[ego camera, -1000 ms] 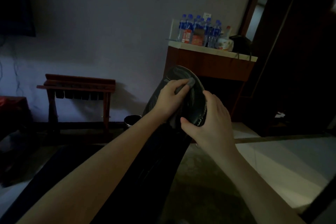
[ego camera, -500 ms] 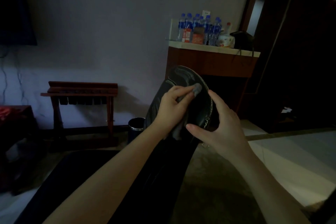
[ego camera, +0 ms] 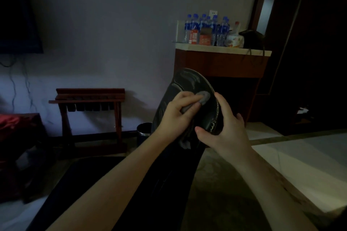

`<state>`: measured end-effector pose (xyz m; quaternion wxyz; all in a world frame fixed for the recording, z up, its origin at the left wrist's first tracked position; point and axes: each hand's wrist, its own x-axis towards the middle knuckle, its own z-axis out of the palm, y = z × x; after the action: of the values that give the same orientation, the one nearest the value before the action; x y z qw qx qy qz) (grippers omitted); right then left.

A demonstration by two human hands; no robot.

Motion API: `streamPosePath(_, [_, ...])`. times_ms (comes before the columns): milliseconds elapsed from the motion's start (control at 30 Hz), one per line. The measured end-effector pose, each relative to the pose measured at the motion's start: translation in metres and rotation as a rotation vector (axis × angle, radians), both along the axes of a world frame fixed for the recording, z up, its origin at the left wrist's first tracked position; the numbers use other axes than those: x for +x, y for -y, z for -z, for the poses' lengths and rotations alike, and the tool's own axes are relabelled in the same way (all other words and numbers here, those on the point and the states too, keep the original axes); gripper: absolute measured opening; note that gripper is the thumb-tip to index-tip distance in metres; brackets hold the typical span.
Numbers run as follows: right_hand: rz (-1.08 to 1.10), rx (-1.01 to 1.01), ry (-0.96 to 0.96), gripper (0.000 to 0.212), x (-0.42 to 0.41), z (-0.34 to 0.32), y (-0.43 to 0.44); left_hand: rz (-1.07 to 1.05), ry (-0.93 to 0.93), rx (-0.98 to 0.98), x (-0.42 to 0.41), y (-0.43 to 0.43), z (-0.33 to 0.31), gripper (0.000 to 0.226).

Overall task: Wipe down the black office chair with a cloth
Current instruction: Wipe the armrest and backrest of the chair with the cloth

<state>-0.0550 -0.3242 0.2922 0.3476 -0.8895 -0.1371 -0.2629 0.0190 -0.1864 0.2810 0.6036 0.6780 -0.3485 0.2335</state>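
The black office chair [ego camera: 189, 82] shows its shiny rounded top at centre, with the rest running down dark toward me. My left hand [ego camera: 178, 112] grips a grey cloth [ego camera: 204, 97] and presses it against the chair's top, a loose end of the cloth hanging below the hand. On the chair's right edge my right hand [ego camera: 227, 131] holds the chair, thumb in front and fingers wrapped behind the stitched rim.
Behind the chair, a wooden cabinet [ego camera: 221, 62] holds several water bottles [ego camera: 206, 28]. A wooden rack [ego camera: 90, 99] stands against the wall at left, a small dark bin [ego camera: 143, 132] beside it. A pale tiled floor [ego camera: 300, 165] lies to the right.
My left hand has slid the cloth slightly right along the chair's top. The view has tilted up, so both hands sit lower in frame. My right hand keeps its hold.
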Motion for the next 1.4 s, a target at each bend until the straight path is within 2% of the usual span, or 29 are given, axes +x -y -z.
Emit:
streamPosePath(100, [-0.030, 0.032, -0.016, 0.097, 0.000, 0.001, -0.002, 0.116, 0.010, 0.057, -0.012, -0.012, -0.001, 0.030])
streamPosePath(167, [-0.033, 0.031, -0.011, 0.099, 0.002, 0.003, -0.002, 0.091, 0.065, 0.156, -0.012, -0.019, -0.011, 0.029])
streamPosePath(333, [-0.008, 0.034, -0.008, 0.088, 0.001, 0.004, -0.004, -0.346, 0.065, 0.380, 0.018, -0.003, -0.052, 0.030])
streamPosePath(400, [-0.008, 0.032, -0.015, 0.087, 0.001, 0.004, -0.003, -0.441, 0.058, 0.492, 0.039, 0.008, -0.065, 0.031])
streamPosePath(600, [-0.032, 0.059, 0.007, 0.088, 0.005, 0.007, -0.001, -0.393, 0.072, 0.667, 0.066, 0.011, -0.076, 0.029])
streamPosePath(767, [-0.045, 0.111, 0.039, 0.089, 0.007, 0.009, -0.006, -0.262, 0.138, 0.651, 0.024, 0.002, -0.073, 0.030])
streamPosePath(900, [-0.082, 0.159, 0.078, 0.090, 0.006, 0.012, -0.005, -0.148, 0.113, 0.624, 0.000, -0.006, -0.067, 0.029])
streamPosePath(1067, [-0.135, 0.303, 0.060, 0.077, 0.004, 0.013, -0.006, -0.255, 0.157, 0.740, 0.016, 0.000, -0.082, 0.029])
streamPosePath(1267, [-0.148, 0.265, 0.126, 0.077, 0.009, 0.018, -0.005, -0.414, 0.162, 0.983, 0.050, 0.020, -0.105, 0.031])
streamPosePath(1400, [-0.146, 0.278, 0.154, 0.079, 0.012, 0.021, -0.004, -0.407, 0.179, 0.974, 0.044, 0.024, -0.102, 0.030])
